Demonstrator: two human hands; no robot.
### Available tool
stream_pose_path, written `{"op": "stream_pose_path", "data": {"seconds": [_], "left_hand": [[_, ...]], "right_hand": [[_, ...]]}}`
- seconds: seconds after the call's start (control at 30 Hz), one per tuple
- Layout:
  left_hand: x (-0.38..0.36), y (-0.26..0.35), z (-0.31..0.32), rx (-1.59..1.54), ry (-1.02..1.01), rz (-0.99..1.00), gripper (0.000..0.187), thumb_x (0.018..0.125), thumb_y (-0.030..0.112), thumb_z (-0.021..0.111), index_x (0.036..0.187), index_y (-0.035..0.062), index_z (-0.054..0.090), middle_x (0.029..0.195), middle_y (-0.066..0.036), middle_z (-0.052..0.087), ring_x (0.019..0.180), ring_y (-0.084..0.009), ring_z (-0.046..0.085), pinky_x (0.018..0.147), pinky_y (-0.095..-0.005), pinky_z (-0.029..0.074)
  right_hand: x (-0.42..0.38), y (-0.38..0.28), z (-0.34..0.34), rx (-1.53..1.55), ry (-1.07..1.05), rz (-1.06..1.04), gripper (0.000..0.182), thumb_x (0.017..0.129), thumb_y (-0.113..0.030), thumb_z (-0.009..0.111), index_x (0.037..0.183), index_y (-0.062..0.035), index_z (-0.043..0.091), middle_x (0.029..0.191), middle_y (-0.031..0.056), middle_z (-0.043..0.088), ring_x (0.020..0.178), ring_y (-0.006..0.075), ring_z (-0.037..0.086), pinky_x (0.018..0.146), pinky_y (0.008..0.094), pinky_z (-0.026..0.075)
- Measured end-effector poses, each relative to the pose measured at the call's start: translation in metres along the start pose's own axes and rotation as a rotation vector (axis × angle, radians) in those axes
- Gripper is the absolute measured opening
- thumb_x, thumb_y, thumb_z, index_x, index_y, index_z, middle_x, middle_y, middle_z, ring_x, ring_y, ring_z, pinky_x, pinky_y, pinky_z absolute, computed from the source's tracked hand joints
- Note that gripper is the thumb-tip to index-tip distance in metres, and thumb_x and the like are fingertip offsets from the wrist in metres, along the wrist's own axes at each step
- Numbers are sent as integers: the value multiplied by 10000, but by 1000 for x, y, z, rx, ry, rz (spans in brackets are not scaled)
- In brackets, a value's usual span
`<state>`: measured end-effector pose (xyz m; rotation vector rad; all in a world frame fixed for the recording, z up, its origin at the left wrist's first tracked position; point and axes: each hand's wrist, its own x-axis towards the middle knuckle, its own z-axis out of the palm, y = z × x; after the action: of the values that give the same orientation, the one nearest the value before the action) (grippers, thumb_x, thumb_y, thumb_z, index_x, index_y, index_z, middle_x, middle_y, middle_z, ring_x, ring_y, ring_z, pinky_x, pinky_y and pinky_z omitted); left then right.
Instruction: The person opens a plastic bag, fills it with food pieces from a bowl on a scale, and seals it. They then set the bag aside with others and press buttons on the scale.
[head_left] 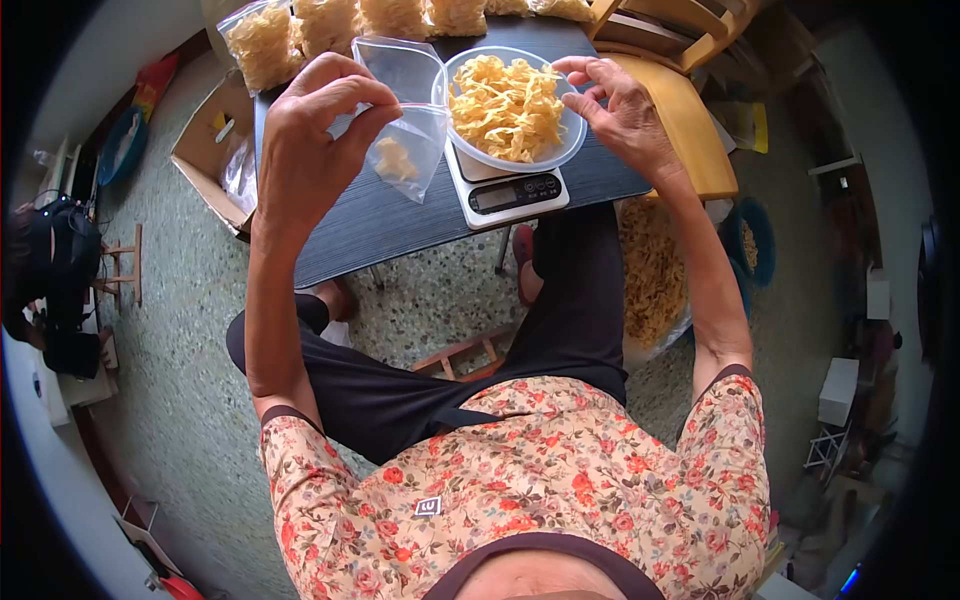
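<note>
My left hand (330,120) pinches the edge of a clear zip bag (415,130) between thumb and fingers. The bag hangs open beside the bowl, with a few pale yellow pieces (396,158) near its bottom. A round translucent plastic bowl (575,138) is over a white digital scale (517,213) and touches the bag's edge. Pale yellow dried strips (508,108) fill the bowl. At the bowl's right rim is my right hand (625,115), its thumb and fingers bent around the edge. The scale's display is too dim to read.
Several filled clear bags (330,25) line the back of the dark table (370,220). A cardboard box (215,150) stands at left, a wooden chair (690,130) at right. Below the chair lies a large bag of brownish strips (652,270), near a teal basin (765,245).
</note>
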<state>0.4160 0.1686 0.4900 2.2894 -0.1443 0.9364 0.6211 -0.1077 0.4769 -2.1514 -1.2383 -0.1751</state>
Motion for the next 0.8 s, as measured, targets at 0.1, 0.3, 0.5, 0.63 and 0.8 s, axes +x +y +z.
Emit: {"op": "stream_pose_path", "data": {"seconds": [0.1, 0.3, 0.5, 0.63, 0.8], "left_hand": [[0, -2, 1, -2, -11, 11, 112, 819, 55, 817, 915, 31, 764, 915, -57, 677, 846, -204, 682, 746, -322, 552], [1, -2, 3, 8, -24, 22, 120, 821, 68, 819, 918, 32, 758, 920, -65, 680, 849, -216, 685, 749, -331, 553], [0, -5, 3, 4, -24, 27, 113, 822, 63, 815, 912, 33, 754, 918, -65, 681, 851, -221, 685, 752, -336, 553], [1, -4, 1, -10, -32, 13, 107, 822, 52, 809, 910, 32, 752, 916, -66, 682, 852, -222, 684, 754, -336, 550], [1, -4, 0, -19, -30, 31, 113, 816, 39, 808, 912, 28, 750, 918, -72, 678, 851, -225, 681, 757, -338, 548]], "right_hand": [[7, -3, 3, 73, -4, 176, 337, 943, -207, 723, 1265, -109, 693, 1060, 119, 682, 772, 139, 651, 754, 319, 573], [18, 7, 18, 74, -124, 125, 281, 942, -213, 767, 1202, -110, 740, 1016, 36, 647, 811, 81, 586, 706, 246, 540], [18, 3, 20, 44, 77, -8, 120, 980, -127, 714, 1073, -62, 753, 847, -4, 674, 772, 50, 615, 665, 211, 526], [20, -3, 13, 161, 189, 126, 114, 977, -126, 712, 1070, -65, 735, 857, 31, 719, 767, 84, 673, 664, 235, 549], [24, -5, 9, 350, 259, 215, 148, 985, -165, 709, 1090, -61, 723, 892, 47, 748, 778, 94, 701, 674, 261, 572]]}}
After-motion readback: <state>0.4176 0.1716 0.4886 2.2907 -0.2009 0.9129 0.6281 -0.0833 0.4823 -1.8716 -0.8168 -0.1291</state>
